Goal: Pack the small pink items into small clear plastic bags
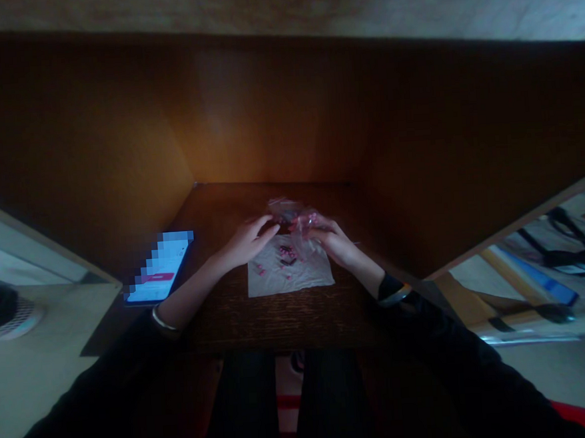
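Observation:
My right hand [333, 241] is closed on a clear plastic bag [302, 237] with small pink pieces showing in it. Opposite it, my left hand [251, 240] has its thumb and forefinger apart. Its fingertips are close to a second clear bag [282, 208] lying behind; whether they touch it I cannot tell. Below both hands a white tissue [309, 278] is spread on the dark wooden desk [279, 320]. On the tissue lies a small cluster of pink and dark pieces [287, 253], with a few loose pink bits around it. Blur hides their exact kind.
A phone [159, 275] with a lit screen lies at the desk's left side. Wooden panels [265, 114] enclose the desk at the back and both sides. A white basket [22, 321] with a dark liner stands at far left. Cables and dark gear [565, 253] lie beyond the right panel.

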Tool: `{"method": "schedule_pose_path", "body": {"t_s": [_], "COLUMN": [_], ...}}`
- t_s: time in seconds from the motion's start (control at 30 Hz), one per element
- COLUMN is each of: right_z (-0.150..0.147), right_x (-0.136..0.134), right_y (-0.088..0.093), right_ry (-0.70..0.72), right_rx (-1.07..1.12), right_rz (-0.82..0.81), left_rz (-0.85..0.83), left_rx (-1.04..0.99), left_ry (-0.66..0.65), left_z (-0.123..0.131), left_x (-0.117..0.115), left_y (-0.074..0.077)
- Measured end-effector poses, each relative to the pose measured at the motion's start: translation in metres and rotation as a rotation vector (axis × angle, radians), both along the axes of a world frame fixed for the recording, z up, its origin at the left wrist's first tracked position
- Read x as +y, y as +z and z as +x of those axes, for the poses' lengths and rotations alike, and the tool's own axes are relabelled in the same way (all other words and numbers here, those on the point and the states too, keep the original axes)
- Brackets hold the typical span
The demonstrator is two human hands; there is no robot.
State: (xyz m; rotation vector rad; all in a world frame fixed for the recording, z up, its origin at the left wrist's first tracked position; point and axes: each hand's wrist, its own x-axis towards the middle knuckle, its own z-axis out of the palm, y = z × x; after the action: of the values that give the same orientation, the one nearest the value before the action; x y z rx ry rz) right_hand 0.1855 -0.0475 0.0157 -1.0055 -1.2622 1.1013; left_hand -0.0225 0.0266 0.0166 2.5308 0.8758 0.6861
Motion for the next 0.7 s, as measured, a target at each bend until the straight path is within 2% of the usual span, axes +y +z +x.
{"method": "schedule_pose_path", "body": {"t_s": [0.1,0.23,0.33,0.47,0.63,0.7], "right_z": [-0.005,-0.009,-0.011,-0.010,-0.005,-0.003], "right_x": [-0.002,-0.003,-0.004,-0.003,0.003,0.005], "right_y": [-0.001,-0.002,0.000,0.001,-0.009,-0.012], "right_ry": [0.053,0.064,0.052,-0.001,-0.146,-0.161], "right_rx": [-0.007,-0.030,-0.083,-0.144,-0.121,-0.092], "right_rz": [0.008,0.019,0.048,0.052,0.027,0.012], "left_rz": [-0.278,-0.449,-0.486,-0.449,-0.481,-0.478], "left_rx": [-0.204,-0.282,-0.296,-0.297,-0.384,-0.381], "left_ry": [-0.133,-0.209,-0.191,-0.134,-0.045,-0.036], "left_z": [0.008,0.011,0.010,0.009,0.008,0.008], "left_x": [-0.014,-0.022,-0.018,-0.008,-0.001,-0.001], "left_y": [0.007,0.004,-0.001,-0.005,-0.010,-0.011]}}
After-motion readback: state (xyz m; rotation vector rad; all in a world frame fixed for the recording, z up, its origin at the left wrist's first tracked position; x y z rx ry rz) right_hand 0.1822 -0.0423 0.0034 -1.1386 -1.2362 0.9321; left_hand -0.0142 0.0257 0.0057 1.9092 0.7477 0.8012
